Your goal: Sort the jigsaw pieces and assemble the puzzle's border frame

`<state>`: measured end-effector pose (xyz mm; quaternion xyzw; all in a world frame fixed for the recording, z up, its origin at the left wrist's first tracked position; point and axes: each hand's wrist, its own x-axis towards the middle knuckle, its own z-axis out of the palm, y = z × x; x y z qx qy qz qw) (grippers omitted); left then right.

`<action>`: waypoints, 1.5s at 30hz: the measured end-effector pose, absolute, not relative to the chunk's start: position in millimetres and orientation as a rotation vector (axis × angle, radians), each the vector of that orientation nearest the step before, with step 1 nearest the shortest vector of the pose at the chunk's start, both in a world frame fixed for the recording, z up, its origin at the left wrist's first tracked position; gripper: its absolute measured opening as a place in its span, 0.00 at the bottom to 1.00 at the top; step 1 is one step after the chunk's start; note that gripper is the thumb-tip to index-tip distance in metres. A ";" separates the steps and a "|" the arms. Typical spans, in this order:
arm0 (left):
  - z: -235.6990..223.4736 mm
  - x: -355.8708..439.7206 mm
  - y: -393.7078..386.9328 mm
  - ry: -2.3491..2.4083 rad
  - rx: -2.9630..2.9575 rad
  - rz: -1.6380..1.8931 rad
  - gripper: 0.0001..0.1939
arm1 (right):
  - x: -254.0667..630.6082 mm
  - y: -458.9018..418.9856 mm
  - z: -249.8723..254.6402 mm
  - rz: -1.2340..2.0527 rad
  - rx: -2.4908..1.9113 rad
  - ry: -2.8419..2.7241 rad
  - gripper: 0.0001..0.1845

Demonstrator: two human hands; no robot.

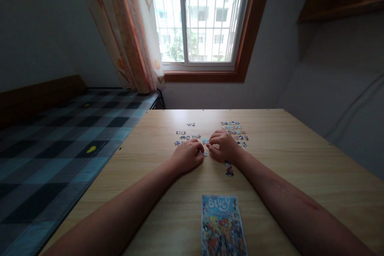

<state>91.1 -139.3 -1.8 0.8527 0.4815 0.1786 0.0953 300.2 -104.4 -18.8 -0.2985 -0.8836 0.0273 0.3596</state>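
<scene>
Here, slightly parted right fingers (215, 139) touch a puzzle piece (205, 141).

The bare left forearm (132, 202) and right forearm (282, 196) slant forward and converge. The left hand (187, 154) is palm down, fingers curled, just beside the right hand (225, 146), which arches slightly, thumb and index finger bent toward each other, their tips facing the left hand.

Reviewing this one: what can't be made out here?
All in the head view:
Left hand: whether it grips anything, hidden by its own fingers.
Right hand: whether it touches the light-blue puzzle piece, too small.
Other puzzle pieces: their printed details, too small.
Bluey picture: near end cut off by the bottom edge.
</scene>
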 end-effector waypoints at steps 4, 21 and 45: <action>-1.6 90.1 -138.8 1.540 2.490 0.543 0.08 | 299.4 -106.3 -18.3 0.137 -0.762 -2.416 0.05; -2.4 91.4 -140.0 1.549 2.525 0.547 0.09 | 290.5 -112.2 -6.1 0.077 -1.007 -2.575 0.05; -2.8 92.0 -139.2 1.492 2.561 0.549 0.11 | 284.5 -122.0 6.4 -0.015 -1.219 -2.619 0.06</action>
